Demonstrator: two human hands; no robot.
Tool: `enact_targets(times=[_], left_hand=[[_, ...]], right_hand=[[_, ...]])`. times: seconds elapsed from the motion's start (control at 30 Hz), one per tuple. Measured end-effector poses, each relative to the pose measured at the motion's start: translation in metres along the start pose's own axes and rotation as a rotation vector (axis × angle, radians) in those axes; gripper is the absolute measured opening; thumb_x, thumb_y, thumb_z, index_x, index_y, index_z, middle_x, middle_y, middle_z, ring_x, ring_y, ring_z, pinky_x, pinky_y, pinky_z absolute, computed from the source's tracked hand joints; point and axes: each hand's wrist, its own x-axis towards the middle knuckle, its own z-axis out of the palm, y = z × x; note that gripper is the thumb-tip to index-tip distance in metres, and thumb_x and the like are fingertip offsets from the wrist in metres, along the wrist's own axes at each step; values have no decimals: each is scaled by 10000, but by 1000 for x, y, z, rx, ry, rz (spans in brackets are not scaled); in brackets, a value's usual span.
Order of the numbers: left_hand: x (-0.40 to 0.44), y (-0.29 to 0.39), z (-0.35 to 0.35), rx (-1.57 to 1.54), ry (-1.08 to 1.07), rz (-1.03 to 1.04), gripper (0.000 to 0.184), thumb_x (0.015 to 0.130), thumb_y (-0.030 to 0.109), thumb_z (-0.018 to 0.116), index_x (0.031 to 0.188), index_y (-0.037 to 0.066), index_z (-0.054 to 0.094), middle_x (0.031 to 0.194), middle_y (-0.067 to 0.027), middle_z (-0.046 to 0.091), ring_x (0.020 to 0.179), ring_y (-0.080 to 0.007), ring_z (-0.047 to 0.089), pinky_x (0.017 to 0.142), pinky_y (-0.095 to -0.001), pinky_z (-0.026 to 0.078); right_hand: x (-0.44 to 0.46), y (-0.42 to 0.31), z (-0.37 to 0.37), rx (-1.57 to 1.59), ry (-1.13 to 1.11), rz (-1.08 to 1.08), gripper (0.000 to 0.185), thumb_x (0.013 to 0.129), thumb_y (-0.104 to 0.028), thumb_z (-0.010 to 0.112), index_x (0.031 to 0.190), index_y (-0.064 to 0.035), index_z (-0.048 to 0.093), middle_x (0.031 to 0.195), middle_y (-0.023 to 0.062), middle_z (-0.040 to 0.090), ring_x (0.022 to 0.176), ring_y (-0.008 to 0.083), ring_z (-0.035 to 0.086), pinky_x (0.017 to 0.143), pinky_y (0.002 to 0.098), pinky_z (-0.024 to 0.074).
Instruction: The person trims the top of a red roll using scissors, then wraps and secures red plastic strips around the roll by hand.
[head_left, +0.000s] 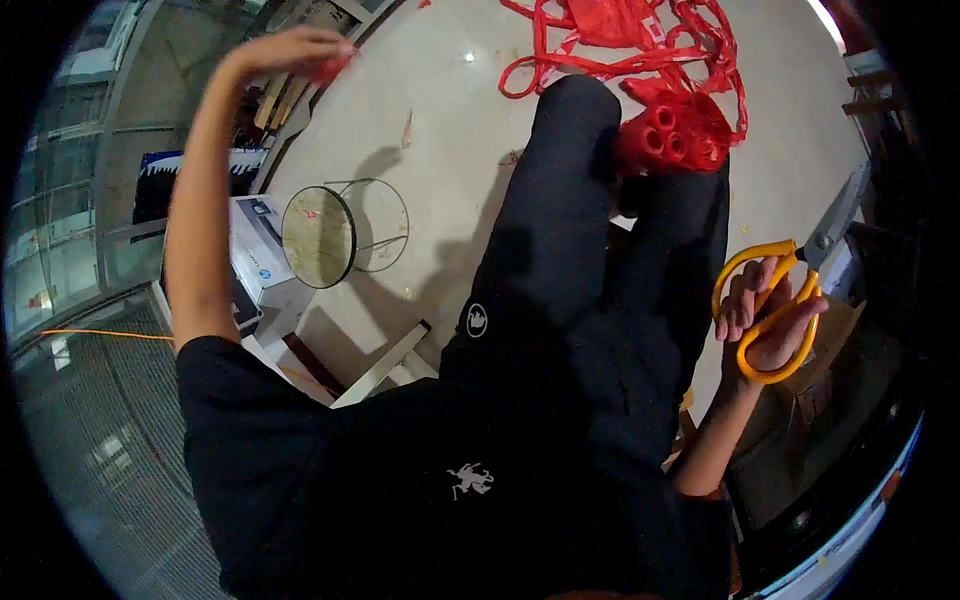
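My right hand (762,315) grips a pair of scissors (776,310) with orange handles, fingers through the loops. Their grey blades point up and right, slightly apart. Far out at the upper left, my left hand (296,52) is smeared by motion, its fingers together around what looks like a small red plastic scrap (328,70). By my knees is a red bundle (678,135) with several round, tube-like openings facing me. Beyond it, red plastic strips (640,65) lie tangled on the floor. Neither hand touches the bundle.
A round glass-topped stool (318,238) with thin metal legs stands left of my legs. Beside it is a white box (266,250). Small scraps dot the pale floor (455,130). At the right, a brown cardboard box (828,345) sits below the scissors.
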Motion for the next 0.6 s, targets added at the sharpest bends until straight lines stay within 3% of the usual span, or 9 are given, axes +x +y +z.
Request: enact_targets(times=[0.03,0.1,0.17,0.23,0.33,0.37,0.5,0.53,0.6], left_hand=[[-11,10,-24,236,60,5,518,962,454,574,1308,69,581,1135,-38,653,968,-114,619,844,-291,512],[-50,25,-75,332,154,-32,511,969,440,563,1324,73,575,1140,-38,651,984,-121,608,904,-275,490],[-81,34,-107,337,267,-11,488,959,414,577,1300,65,582,1124,-55,655,951,-137,618,878,-292,500],[-76,20,-109,280,328,-18,465,949,387,591,1277,57,590,1108,-73,659,918,-153,627,853,-309,509],[0,-44,-37,127,185,-174,430,935,346,611,1242,45,601,1083,-99,665,868,-176,642,814,-335,523],[31,-69,0,75,90,-245,419,930,333,618,1230,41,605,1075,-107,667,851,-184,647,801,-343,528],[123,-144,170,-102,-217,-494,373,911,279,646,1183,25,620,1042,-142,675,784,-216,666,750,-377,547],[133,-150,196,-166,-133,-525,362,906,266,653,1171,21,624,1034,-151,677,768,-224,671,737,-386,552],[133,-148,226,-331,353,-392,302,904,254,650,1087,14,668,955,-134,701,742,-186,679,681,-339,559]], right_hand=[[-4,1,-3,4,-11,16,721,899,-749,359,980,-45,493,663,42,513,454,103,508,429,219,464],[-9,3,-9,-28,-43,4,705,911,-728,366,994,-41,500,663,44,525,449,101,509,421,214,470],[-13,1,-13,-53,-33,39,708,914,-726,359,1004,-39,500,662,44,526,445,95,504,425,210,473],[-15,-1,-12,-33,35,73,740,876,-738,451,1000,-9,478,614,41,451,417,124,447,379,257,444],[-14,-2,-8,125,39,-13,694,911,-702,434,983,-12,457,612,32,430,438,115,427,376,236,414],[-13,-5,-13,107,-59,-10,660,932,-687,395,1031,-42,491,707,45,511,471,85,489,436,191,457],[-26,-7,-19,117,-26,-21,666,930,-684,409,1046,-34,489,709,50,531,474,86,507,442,198,474],[-28,-5,-28,101,-20,-5,679,925,-695,400,1051,-34,491,700,51,532,474,91,513,446,205,482],[-35,0,-34,92,79,22,710,910,-723,382,1057,-38,495,679,49,527,470,102,516,453,218,494]])
